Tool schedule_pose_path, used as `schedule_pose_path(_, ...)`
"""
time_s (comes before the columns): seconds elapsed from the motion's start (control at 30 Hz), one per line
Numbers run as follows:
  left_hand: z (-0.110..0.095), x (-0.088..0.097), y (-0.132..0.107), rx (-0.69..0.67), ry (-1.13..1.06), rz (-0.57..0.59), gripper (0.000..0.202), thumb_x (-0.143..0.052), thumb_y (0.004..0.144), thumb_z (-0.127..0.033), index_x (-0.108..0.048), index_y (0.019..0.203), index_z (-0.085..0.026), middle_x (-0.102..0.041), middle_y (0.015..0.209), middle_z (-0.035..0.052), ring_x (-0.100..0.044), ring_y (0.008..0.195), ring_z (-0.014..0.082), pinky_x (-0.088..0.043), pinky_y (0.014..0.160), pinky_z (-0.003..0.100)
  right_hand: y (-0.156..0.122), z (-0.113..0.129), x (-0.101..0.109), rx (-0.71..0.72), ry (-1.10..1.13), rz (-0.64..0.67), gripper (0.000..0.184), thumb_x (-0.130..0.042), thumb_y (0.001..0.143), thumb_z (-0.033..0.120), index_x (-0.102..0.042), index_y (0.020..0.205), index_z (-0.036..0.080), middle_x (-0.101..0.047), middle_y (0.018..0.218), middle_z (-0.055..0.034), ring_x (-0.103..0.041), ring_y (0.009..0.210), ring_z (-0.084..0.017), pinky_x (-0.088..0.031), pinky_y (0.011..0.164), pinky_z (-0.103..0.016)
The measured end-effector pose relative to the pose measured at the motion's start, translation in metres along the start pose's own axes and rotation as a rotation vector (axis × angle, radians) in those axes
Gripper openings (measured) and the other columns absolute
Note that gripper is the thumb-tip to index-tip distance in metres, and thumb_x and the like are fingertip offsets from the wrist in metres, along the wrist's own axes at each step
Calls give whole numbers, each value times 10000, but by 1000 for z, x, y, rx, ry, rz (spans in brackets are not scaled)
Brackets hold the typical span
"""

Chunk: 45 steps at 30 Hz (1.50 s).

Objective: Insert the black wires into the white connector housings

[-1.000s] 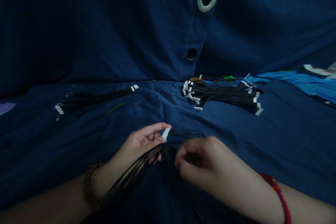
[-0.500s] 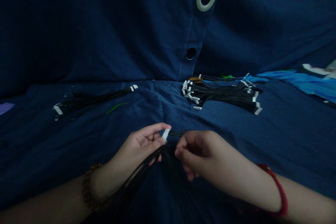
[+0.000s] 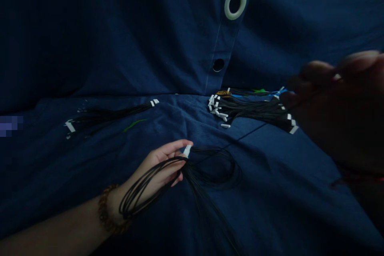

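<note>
1. The left hand (image 3: 160,164) rests low on the cloth (image 3: 285,196), palm up; its thumb and fingers are closed on a bundle of black cords (image 3: 198,168) just below a small white tag (image 3: 187,151); the cords loop back over the wrist and fan out on the cloth to the right of the hand.
2. A bead bracelet (image 3: 108,216) sits on the left wrist.
3. The right hand (image 3: 336,104) is raised at the right edge, blurred and dark; its fingertips look pinched together on a single cord (image 3: 246,135) that runs taut from the bundle up towards it.
4. The surface is dark blue cloth, creased, lying flat near the hands and rising as a backdrop behind; the light is dim.
5. On the upright part a stitched seam carries a pale ring (image 3: 235,3) and, below it, a dark hole (image 3: 219,65).
6. A pile of black cords with white tags (image 3: 255,109) lies at the fold, right of centre; a thinner bunch (image 3: 108,114) lies well apart to the left, with a green strip (image 3: 134,124) just beside it.
</note>
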<state>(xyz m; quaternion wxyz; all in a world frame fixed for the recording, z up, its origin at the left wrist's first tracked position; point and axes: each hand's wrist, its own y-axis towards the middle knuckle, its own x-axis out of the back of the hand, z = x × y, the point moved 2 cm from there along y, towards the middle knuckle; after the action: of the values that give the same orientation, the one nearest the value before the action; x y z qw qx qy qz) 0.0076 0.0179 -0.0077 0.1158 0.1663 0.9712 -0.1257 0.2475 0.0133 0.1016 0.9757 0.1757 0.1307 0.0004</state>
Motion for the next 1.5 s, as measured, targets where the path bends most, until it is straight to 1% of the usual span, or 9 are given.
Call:
schedule_pose_path(0.03, 0, 0, 0, -7, 7, 4, 350, -669, 656, -183, -626, 999, -236, -583, 775, -2, -477, 499, 63, -329, 422, 158, -3, 0, -3, 7, 14, 1, 523, -154, 948, 318, -621, 725, 398, -660, 792, 207, -597, 671, 25, -421, 662, -95)
schedule_pose_path(0.1, 0, -1, -1, -23, 16, 9, 340, -668, 657, -182, -633, 990, -239, -586, 771, -3, -482, 493, 63, -329, 419, 161, -10, -4, -13, -77, 2, 69, 513, -83, 937, 325, -585, 914, 430, -646, 793, 222, -562, 517, 39, -375, 501, -108)
schedule_pose_path(0.17, -1, -2, -2, -33, 17, 4, 330, -669, 658, -187, -637, 982, -239, -578, 725, -11, -481, 482, 60, -332, 417, 156, -21, -15, -28, -249, -98, 260, 341, -239, 908, 301, -534, 1073, 342, -649, 677, 153, -516, 377, 8, -325, 402, -127)
schedule_pose_path(0.23, 0, -2, -2, -17, 1, 16, 331, -677, 649, -193, -639, 976, -231, -562, 663, -23, -485, 464, 58, -334, 402, 145, -34, -30, -41, -345, -317, 451, 212, -446, 836, 247, -568, 1006, 211, -644, 603, 75, -579, 428, -64, -392, 417, -153)
schedule_pose_path(0.33, 3, -2, 0, 17, -53, 42, 351, -690, 641, -206, -624, 986, -208, -553, 615, -30, -489, 416, 50, -332, 358, 121, -48, -49, -50, -119, -896, 504, 86, -495, 818, 198, -578, 797, 185, -620, 625, 27, -590, 532, -97, -401, 457, -177)
schedule_pose_path(0.43, 7, -2, 3, 20, -94, 101, 428, -723, 611, -234, -592, 1014, -171, -557, 588, -30, -489, 380, 51, -333, 319, 111, -56, -60, -51, 94, -1197, 481, 117, -480, 828, 200, -565, 748, 188, -581, 596, 21, -532, 485, -99, -352, 439, -197)
schedule_pose_path(0.63, 5, -5, 2, 36, -52, 96, 414, -687, 655, -312, -573, 1016, -145, -544, 583, -35, -490, 362, 48, -328, 297, 105, -61, -63, -52, 185, -1249, 476, 159, -463, 844, 203, -557, 716, 181, -566, 592, 14, -515, 486, -98, -337, 446, -196)
schedule_pose_path(1.2, 11, 0, 5, 25, -17, 114, 387, -702, 649, -369, -604, 990, -217, -559, 623, -32, -516, 372, 46, -338, 307, 89, -59, -65, -55, 222, -1304, 435, 147, -485, 828, 201, -569, 709, 179, -584, 573, 17, -528, 459, -103, -319, 428, -209)
schedule_pose_path(1.5, 4, -6, -1, 29, -22, 95, 292, -695, 674, -293, -644, 950, -214, -552, 635, -29, -489, 446, 44, -398, 384, 108, -59, -66, -55, 128, -1338, 483, 165, -464, 836, 190, -562, 704, 192, -593, 585, 15, -546, 477, -114, -319, 452, -221)
